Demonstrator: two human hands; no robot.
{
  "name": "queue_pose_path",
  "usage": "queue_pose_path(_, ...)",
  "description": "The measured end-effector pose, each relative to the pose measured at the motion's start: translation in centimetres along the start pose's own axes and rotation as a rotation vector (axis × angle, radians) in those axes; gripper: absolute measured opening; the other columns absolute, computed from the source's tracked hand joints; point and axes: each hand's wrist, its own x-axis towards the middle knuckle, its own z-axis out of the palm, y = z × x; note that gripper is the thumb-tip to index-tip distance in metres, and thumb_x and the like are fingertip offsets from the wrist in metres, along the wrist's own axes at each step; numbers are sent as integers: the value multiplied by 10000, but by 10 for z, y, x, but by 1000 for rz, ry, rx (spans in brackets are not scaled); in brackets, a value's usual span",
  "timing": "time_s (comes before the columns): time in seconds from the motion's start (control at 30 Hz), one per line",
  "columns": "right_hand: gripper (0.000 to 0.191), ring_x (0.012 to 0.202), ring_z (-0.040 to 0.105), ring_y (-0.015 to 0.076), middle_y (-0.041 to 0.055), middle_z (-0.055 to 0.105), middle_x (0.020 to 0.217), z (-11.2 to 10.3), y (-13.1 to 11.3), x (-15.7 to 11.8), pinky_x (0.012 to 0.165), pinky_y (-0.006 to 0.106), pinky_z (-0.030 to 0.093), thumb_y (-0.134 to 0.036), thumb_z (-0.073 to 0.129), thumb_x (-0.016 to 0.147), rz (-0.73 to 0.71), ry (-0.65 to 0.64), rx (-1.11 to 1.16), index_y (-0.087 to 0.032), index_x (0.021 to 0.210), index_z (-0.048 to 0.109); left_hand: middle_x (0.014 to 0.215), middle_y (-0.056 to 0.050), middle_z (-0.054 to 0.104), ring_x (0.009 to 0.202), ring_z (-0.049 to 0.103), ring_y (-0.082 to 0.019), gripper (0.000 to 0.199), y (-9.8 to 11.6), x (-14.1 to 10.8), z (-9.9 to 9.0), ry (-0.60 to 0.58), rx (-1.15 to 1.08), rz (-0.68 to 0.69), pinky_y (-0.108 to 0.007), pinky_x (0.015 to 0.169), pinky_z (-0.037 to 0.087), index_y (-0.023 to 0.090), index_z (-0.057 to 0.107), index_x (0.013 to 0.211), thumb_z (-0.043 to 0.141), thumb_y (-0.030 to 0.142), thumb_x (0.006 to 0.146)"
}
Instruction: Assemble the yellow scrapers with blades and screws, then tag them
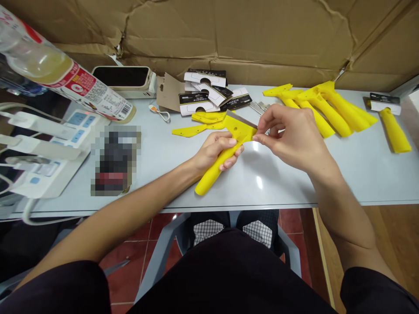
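Dark shirt (229, 270), yellow scraper (216, 169) inside table edge (255, 206)

Yellow scraper (214, 170) — in the left grip (217, 148)

Yellow scraper (225, 157), blade (242, 119) angled upward

Wording illegible throughout. Bottle (98, 93), left: barcode and small print on label, unreadable. Black-and-white cards (209, 93), far side: printed characters, too small to read.
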Motion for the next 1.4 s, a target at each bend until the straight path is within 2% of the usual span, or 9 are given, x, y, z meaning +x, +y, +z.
queue_pose_path(0.27, 174, 720, 676, 197, -13, 752, 788, 3, -3, -4, 765, 367, 532, -73, 733, 843, -55, -2, -97, -239, 835, 684, 591, 4, 636, 342, 439, -54, 476, -5, 3, -1, 2, -104, -69, -175, 312, 298, 137, 643, 752, 933, 513, 720)
queue_pose_path(0.6, 151, 671, 644, 201, 3, 734, 777, 6, -4, -4, 739, 393, 563, -230, 819, 879, -4, 39, -77, -248, 824, 679, 667, -32, 699, 373, 489, -65, 474, -4, 1, -3, 5, -91, -22, -179, 314, 318, 136, 641, 767, 937, 504, 734)
queue_pose_path(0.83, 322, 679, 646, 237, 15, 726, 765, 3, 2, 2, 742, 471, 596, -405, 918, 851, 64, 58, -76, -287, 766, 631, 589, -2, 637, 332, 421, -52, 477, -2, 4, -4, 4, -83, -50, -183, 307, 264, 146, 632, 746, 920, 525, 711)
queue_pose_path(1.07, 540, 686, 631, 184, -9, 642, 740, 6, 14, 17, 600, 362, 539, -606, 987, 734, 141, -35, 267, -251, 739, 579, 442, 60, 471, 281, 278, -34, 519, -1, 9, -9, -100, -75, -103, -175, 304, 200, 183, 587, 711, 873, 616, 739)
queue_pose_path(1.17, 532, 662, 602, 165, -17, 630, 729, -6, 18, 14, 567, 335, 486, -642, 956, 780, 134, -23, 278, -249, 747, 598, 428, 72, 434, 284, 256, -24, 520, 0, 9, -10, -118, -87, -105, -160, 304, 192, 182, 586, 697, 868, 617, 747)
queue_pose_path(1.23, 466, 629, 572, 150, -16, 647, 736, -23, 24, 0, 555, 329, 467, -630, 904, 855, 119, 16, 225, -251, 773, 646, 433, 75, 433, 291, 254, -17, 514, 1, 8, -10, -125, -111, -102, -148, 305, 200, 178, 588, 689, 882, 597, 741)
queue_pose_path(1.33, 255, 670, 598, 166, 18, 754, 877, -52, 43, -38, 589, 345, 496, -490, 869, 919, 63, -29, -20, -260, 876, 767, 440, 73, 441, 300, 264, -15, 489, 4, 7, -11, -137, -151, -106, -137, 308, 224, 171, 598, 692, 886, 561, 760)
queue_pose_path(1.4, 130, 789, 664, 215, 47, 795, 995, -66, 61, -67, 710, 404, 552, -399, 820, 962, -8, -45, -222, -280, 1014, 819, 447, 67, 451, 305, 278, -21, 467, 4, 8, -12, -148, -168, -125, -137, 312, 249, 167, 605, 700, 870, 543, 784)
